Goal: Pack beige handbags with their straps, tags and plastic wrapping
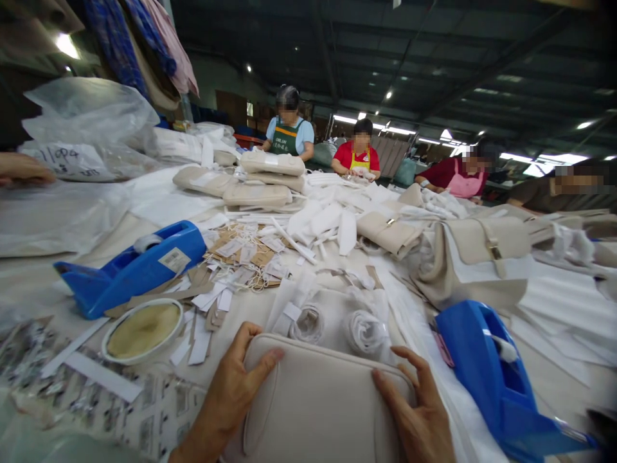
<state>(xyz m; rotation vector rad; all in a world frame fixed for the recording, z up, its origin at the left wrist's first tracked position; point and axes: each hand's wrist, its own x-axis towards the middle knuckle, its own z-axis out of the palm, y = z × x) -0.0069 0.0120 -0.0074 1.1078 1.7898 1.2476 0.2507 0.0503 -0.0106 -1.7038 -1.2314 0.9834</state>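
Observation:
A beige handbag (328,402) with a zipped or piped top edge stands close in front of me, its lower part cut off by the frame. My left hand (236,379) grips its upper left corner, thumb on the near face and fingers behind. At the upper right corner my right hand (417,399) holds the bag the same way, with one finger lifted a little off the edge. Just beyond the bag lie two rolled bundles, one on the left (308,323) and one on the right (365,331), wrapped in translucent white material.
Blue tape dispensers stand at left (144,267) and right (491,373). A round tub (143,331) of yellowish material sits near a heap of tags (245,254). Beige bags (486,247) and stacked pouches (260,180) lie farther back. Several co-workers line the far side; another person's hand (24,169) reaches in at left.

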